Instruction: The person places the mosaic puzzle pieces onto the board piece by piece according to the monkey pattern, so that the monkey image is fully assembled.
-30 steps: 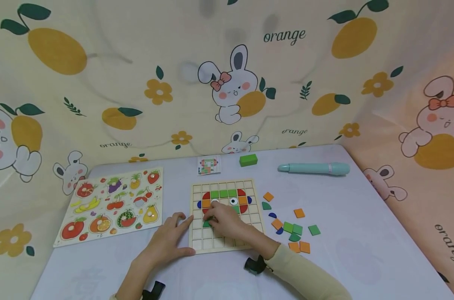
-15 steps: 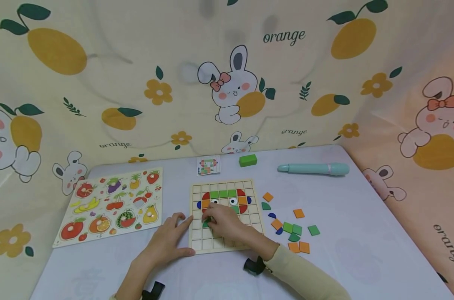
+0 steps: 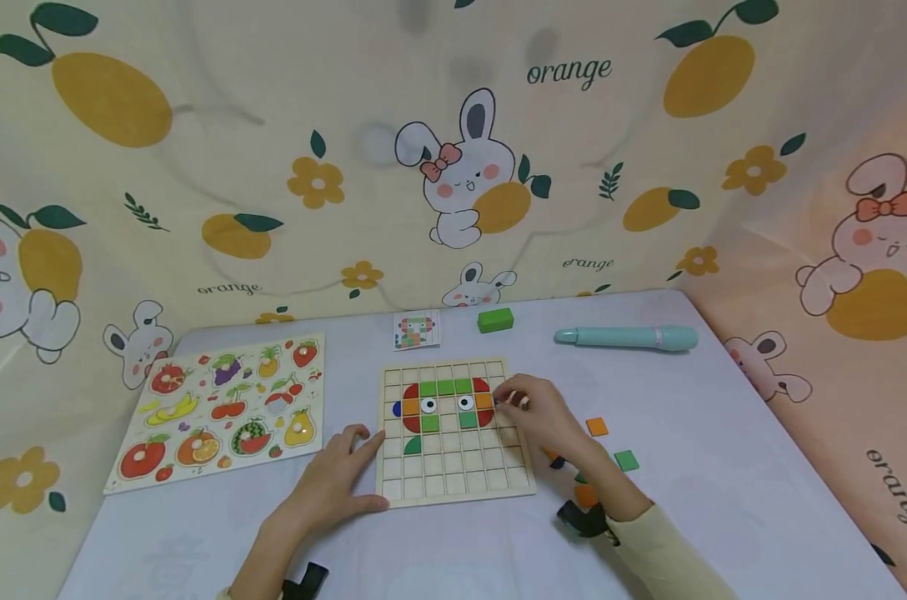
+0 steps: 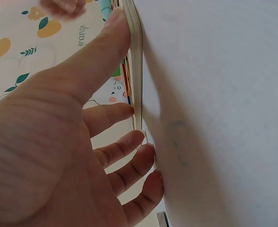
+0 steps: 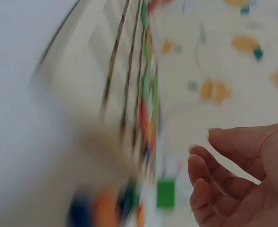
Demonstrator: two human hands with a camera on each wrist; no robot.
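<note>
A wooden grid board (image 3: 453,487) lies mid-table with coloured pieces forming a face: red curved pieces, green squares (image 3: 430,423), orange squares and two eye pieces (image 3: 466,403). A green quarter-circle (image 3: 413,446) sits lower left in the grid. My left hand (image 3: 329,483) rests at the board's left side, thumb by the near corner and index finger on the left edge. My right hand (image 3: 547,417) is over the board's right edge and covers some loose pieces. In the right wrist view its thumb and loosely bent fingers (image 5: 202,191) are apart, with nothing visible between them.
Loose pieces, among them an orange square (image 3: 597,427) and a green square (image 3: 627,460), lie right of the board. Behind it are a pattern card (image 3: 417,331), a green block (image 3: 495,321) and a teal pen-shaped thing (image 3: 626,337). A fruit puzzle (image 3: 198,446) lies left.
My right hand has left the green quarter-circle, which now shows fully in the grid, and has moved right to the board's right edge. My left hand has stayed put.
</note>
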